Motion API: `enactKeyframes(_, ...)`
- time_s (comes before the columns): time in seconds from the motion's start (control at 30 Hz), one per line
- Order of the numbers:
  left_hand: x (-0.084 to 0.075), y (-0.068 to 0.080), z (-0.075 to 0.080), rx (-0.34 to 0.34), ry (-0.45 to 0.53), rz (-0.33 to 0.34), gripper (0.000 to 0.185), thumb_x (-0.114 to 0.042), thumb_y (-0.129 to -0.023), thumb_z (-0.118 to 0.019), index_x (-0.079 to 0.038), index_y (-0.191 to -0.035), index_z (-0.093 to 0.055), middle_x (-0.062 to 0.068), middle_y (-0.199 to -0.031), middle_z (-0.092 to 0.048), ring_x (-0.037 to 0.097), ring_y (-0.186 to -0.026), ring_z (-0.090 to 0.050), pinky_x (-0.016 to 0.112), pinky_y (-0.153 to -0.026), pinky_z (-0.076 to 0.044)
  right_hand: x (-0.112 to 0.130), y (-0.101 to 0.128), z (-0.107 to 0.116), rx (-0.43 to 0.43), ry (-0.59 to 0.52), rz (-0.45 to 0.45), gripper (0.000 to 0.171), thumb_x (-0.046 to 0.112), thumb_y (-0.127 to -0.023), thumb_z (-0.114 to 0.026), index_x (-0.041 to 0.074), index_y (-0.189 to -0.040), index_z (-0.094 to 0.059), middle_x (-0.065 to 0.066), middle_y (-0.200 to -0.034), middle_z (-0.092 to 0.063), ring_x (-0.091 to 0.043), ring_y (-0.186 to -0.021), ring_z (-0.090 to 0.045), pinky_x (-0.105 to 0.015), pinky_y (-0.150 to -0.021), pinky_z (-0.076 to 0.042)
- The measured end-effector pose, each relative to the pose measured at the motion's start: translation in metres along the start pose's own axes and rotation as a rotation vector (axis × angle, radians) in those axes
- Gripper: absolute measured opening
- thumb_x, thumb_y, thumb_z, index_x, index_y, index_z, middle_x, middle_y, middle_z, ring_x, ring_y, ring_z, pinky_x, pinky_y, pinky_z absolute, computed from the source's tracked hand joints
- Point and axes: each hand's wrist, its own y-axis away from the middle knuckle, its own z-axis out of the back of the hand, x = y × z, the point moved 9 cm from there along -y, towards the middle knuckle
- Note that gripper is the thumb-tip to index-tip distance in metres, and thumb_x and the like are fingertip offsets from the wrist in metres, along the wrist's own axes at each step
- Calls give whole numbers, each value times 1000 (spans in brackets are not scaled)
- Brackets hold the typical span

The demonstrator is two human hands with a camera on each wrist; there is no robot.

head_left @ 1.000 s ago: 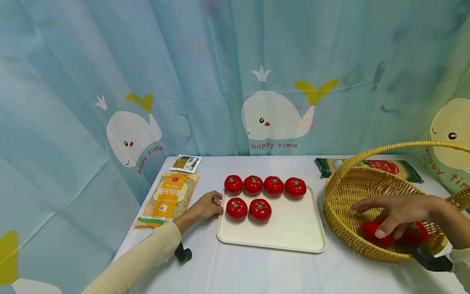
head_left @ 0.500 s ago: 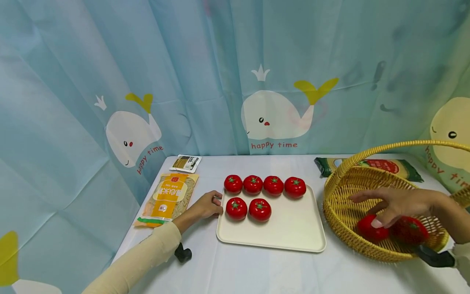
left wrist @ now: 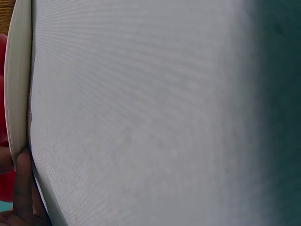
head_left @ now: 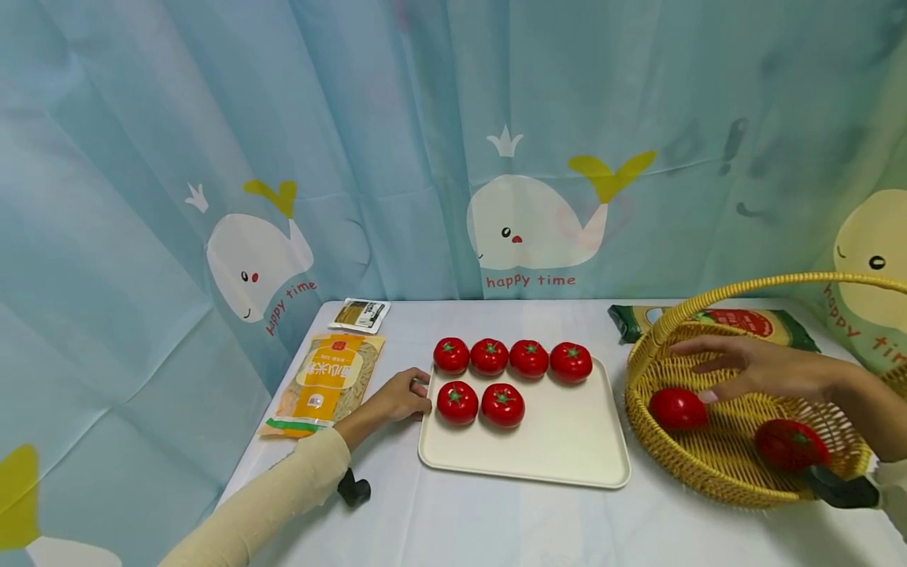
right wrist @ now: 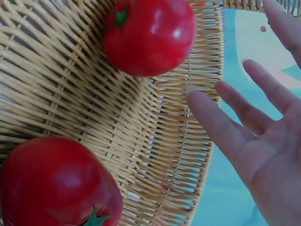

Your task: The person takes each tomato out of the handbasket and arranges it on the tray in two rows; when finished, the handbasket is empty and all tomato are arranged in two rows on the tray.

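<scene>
My left hand (head_left: 404, 395) pinches the left edge of a cream tray (head_left: 560, 441). In the left wrist view, thumb and fingers (left wrist: 22, 188) lie on either side of the tray's rim (left wrist: 19, 84). Several red tomatoes (head_left: 503, 405) sit on the tray, four-across at the back and two in front. Over a wicker basket (head_left: 648, 445), my right hand (head_left: 779, 368) has its fingers spread and holds nothing. Inside lie two tomatoes: one (head_left: 678, 409) on the left near the thumb, the other (head_left: 790, 445) on the right. In the right wrist view a gap shows between the hand (right wrist: 268, 146) and both tomatoes.
A yellow food packet (head_left: 329, 378) and a smaller pouch (head_left: 359, 316) lie at the left. Behind the basket rests a long green packet (head_left: 768, 324). The basket's handle (head_left: 772, 282) arches over it. A blue curtain (head_left: 397, 236) hangs behind the table.
One tomato has shifted left and back inside the basket. My right hand, earlier touching it, has let go and lifted a little. The left hand and tray have stayed put.
</scene>
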Motion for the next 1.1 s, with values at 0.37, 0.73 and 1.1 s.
enactKeyframes(0.37, 0, -2, -1, -2, -4, -13, 48, 5, -77, -71, 2, -122, -56, 8, -88, -57, 15, -70, -57, 27, -61, -60, -11, -8, -17, 206, -129, -33, 65, 15, -96, -64, -7, -149, -33, -38, -149, -34, -58, -126, -46, -31, -85, -59)
enactKeyframes(0.73, 2, -3, -1, -3, -13, -1, 49, 4, -76, -72, 1, -122, -56, 8, -88, -58, 16, -71, -58, 28, -62, -61, -17, -11, -28, 342, -213, -51, 62, 15, -94, -66, -6, -147, -41, -34, -147, -42, -50, -126, -50, -33, -86, -59)
enactKeyframes(1.1, 0, -1, -1, -5, -23, 7, 50, 4, -76, -72, 1, -123, -55, 8, -89, -57, 16, -71, -58, 27, -62, -60, -30, -15, -41, 391, -228, -148, 55, 16, -92, -70, -1, -141, -51, -17, -134, -56, -22, -113, -58, -32, -85, -58)
